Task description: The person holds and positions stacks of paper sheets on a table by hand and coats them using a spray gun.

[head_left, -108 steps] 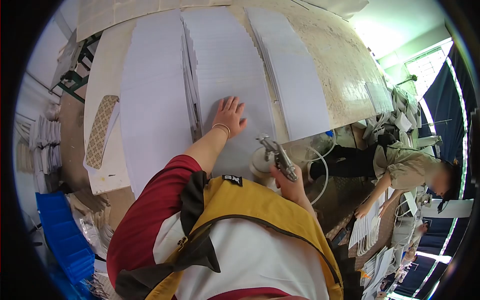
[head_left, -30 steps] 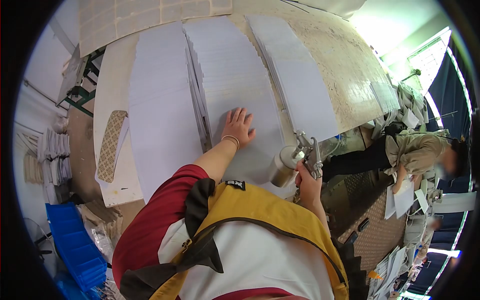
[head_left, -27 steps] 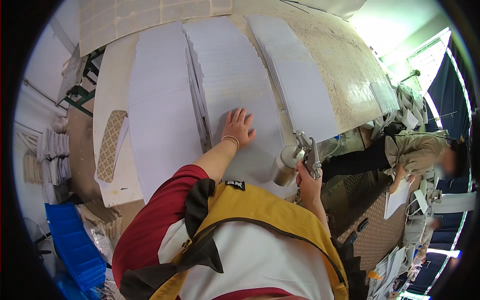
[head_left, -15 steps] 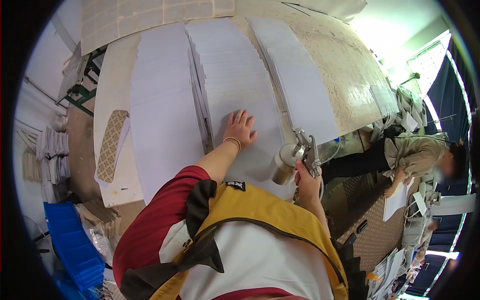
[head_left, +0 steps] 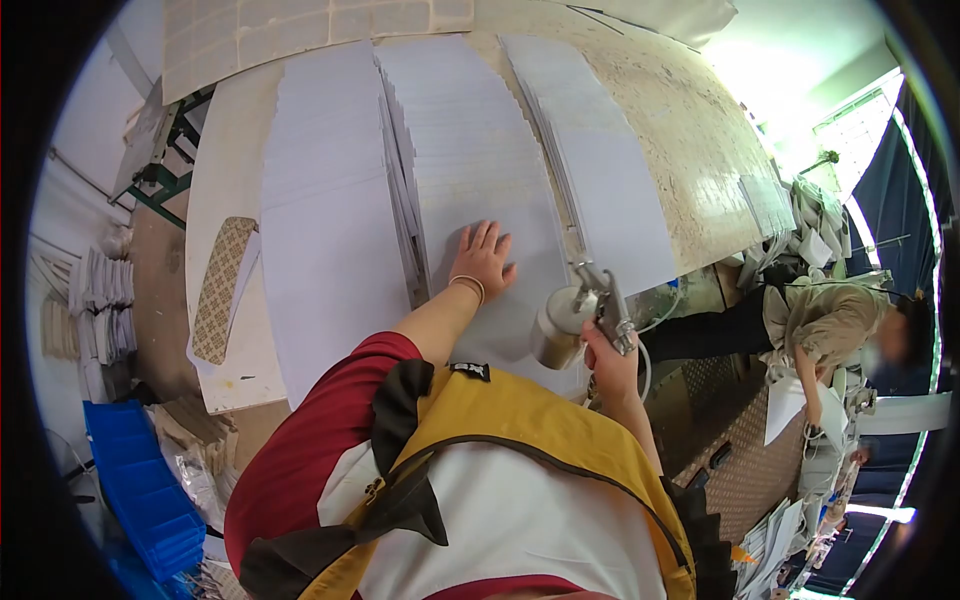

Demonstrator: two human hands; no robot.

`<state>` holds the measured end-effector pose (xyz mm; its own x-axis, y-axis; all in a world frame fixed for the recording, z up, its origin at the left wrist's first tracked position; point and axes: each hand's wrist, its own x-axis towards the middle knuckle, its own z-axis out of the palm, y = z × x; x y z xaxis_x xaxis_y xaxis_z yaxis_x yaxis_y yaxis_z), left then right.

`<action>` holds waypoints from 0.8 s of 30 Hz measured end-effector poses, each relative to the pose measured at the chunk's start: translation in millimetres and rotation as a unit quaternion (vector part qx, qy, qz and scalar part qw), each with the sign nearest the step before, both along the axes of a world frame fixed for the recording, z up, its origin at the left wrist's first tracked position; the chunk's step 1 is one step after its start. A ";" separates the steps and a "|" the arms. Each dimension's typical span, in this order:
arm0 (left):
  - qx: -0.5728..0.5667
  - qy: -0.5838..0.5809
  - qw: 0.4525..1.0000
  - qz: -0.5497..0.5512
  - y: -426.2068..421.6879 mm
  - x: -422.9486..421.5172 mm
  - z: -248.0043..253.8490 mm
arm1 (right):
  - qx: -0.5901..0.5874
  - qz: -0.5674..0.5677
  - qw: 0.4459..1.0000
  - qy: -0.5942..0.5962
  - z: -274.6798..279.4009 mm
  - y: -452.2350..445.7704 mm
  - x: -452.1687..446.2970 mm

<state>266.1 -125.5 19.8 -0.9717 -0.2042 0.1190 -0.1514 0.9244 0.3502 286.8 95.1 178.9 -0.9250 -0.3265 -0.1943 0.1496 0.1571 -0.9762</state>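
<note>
My left hand (head_left: 485, 262) lies flat, fingers apart, on the middle row of overlapping white sheets (head_left: 470, 150). Wrapped round the handle of a metal spray gun (head_left: 603, 300) is my right hand (head_left: 610, 360). The gun carries a silvery cup (head_left: 558, 325) and sits over the near right edge of the middle row, with a hose trailing behind it. A left row of white sheets (head_left: 325, 200) and a right row of white sheets (head_left: 610, 180) run alongside.
The rows lie on a stained table (head_left: 690, 150). A patterned strip (head_left: 225, 290) rests at its left side. Blue bins (head_left: 150, 490) stand on the floor at lower left. To the right a person (head_left: 830, 315) handles a white sheet (head_left: 783, 408).
The spray gun in my right hand has shifted slightly left and tilted. My left hand stays in place. The other person's arm and white sheet have moved.
</note>
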 end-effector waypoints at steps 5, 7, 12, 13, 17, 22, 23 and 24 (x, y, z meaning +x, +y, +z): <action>0.006 -0.010 1.000 -0.003 -0.9 1.6 2.4 | 0.030 0.074 0.997 -0.015 3.3 -5.7 6.7; 0.009 -0.017 1.000 -0.005 -1.5 0.6 2.1 | 0.005 0.043 0.999 -0.020 4.1 -8.3 6.6; 0.008 -0.022 1.000 -0.004 -1.0 0.5 0.8 | -0.015 0.000 1.000 -0.010 2.8 -6.9 0.0; 0.006 -0.022 1.000 -0.004 -1.1 0.6 0.6 | 0.001 0.033 0.999 -0.008 2.0 -6.3 -0.3; -0.005 -0.024 1.000 -0.006 -1.5 0.6 1.8 | 0.030 0.130 0.991 -0.013 -3.6 -4.9 -1.6; -0.005 -0.025 1.000 -0.004 -1.0 0.1 3.1 | 0.035 0.117 0.992 -0.035 -5.0 -5.6 2.7; 0.001 -0.026 1.000 -0.003 -1.0 0.1 3.2 | 0.031 0.092 0.995 -0.033 -6.0 -3.2 2.7; 0.001 -0.028 1.000 -0.003 -1.3 0.1 3.1 | 0.027 0.067 0.997 -0.031 -6.3 -1.2 2.1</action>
